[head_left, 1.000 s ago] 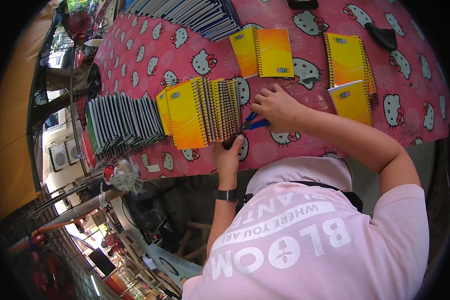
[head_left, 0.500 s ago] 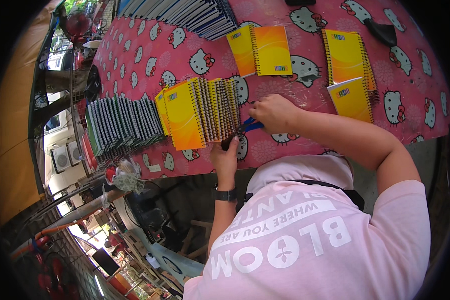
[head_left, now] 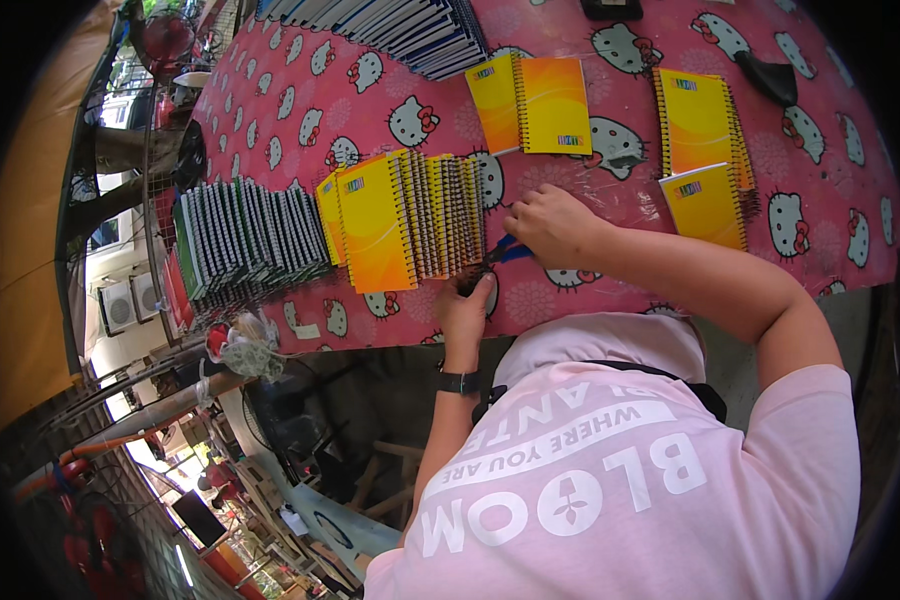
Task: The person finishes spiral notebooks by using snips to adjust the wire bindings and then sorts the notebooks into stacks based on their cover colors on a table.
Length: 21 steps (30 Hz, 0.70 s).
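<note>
Perhaps a small workshop; stacked spiral notebooks (head_left: 410,225), patterned tablecloth (head_left: 300,110), open yard

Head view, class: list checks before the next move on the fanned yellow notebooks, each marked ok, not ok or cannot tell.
1. Right hand grips the blue-handled tool: ok.
2. Tool tip seated on a spiral: cannot tell, hands hide it.
3. Left hand touches the fanned yellow notebooks' near end: ok.
4. Notebooks lie fully on the table: ok.
5. Grey notebook row lies apart from both hands: ok.
</note>
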Motion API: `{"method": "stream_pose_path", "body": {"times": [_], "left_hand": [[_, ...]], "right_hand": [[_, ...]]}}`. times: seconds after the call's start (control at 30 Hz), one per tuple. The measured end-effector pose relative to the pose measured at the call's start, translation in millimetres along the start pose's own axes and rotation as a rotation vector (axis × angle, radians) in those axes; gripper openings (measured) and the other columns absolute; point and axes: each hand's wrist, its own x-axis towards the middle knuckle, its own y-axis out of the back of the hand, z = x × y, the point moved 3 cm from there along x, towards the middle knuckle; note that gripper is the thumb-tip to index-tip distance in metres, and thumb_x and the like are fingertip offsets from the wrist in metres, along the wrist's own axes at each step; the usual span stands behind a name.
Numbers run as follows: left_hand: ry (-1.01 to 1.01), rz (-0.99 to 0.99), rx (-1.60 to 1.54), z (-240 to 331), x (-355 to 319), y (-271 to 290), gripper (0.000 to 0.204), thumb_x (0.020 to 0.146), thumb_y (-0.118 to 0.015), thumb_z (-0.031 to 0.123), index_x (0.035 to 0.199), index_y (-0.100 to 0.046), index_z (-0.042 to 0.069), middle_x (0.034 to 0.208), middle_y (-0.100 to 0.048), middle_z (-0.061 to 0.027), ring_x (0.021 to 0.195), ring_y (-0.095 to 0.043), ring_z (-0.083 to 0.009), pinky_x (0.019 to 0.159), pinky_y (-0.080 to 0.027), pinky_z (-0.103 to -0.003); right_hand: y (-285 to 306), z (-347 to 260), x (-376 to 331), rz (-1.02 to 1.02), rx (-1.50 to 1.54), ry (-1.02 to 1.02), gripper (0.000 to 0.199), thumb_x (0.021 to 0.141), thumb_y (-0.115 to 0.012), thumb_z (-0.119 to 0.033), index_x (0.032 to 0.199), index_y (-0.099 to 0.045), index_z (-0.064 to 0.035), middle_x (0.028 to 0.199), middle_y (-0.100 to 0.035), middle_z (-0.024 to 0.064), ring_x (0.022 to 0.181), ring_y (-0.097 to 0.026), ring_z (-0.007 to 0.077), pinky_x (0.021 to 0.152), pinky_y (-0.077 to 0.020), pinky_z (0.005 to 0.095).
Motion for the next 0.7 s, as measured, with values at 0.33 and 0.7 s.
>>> {"method": "stream_pose_path", "body": {"times": [0.33, 0.7], "left_hand": [[0.068, 0.041, -0.102, 1.0, -4.1, 2.4, 0.028, 0.075, -0.070, 0.021, 0.092, -0.063, -0.001, 0.074, -0.063, -0.0052, 0.063, -0.056, -0.0106, 0.058, -0.045, -0.025], [-0.154, 0.129, 0.148, 3.8, -6.9, -6.6, 0.029, 0.074, -0.069, 0.023, 0.090, -0.061, 0.000, 0.083, -0.064, -0.0154, 0.076, -0.062, -0.0282, 0.069, -0.048, -0.036]], "right_hand": [[11.8, -1.7, -1.6, 0.000, -0.149, -0.041, 0.023, 0.068, -0.061, -0.017, 0.087, -0.062, -0.0056, 0.085, -0.059, 0.0091, 0.089, -0.055, 0.0235, 0.077, -0.0402, 0.0399], [11.5, -8.4, 0.4, -0.020, -0.209, -0.071, 0.023, 0.072, -0.058, -0.018, 0.091, -0.062, -0.0057, 0.090, -0.059, 0.0071, 0.092, -0.053, 0.0213, 0.079, -0.0382, 0.0377]]}}
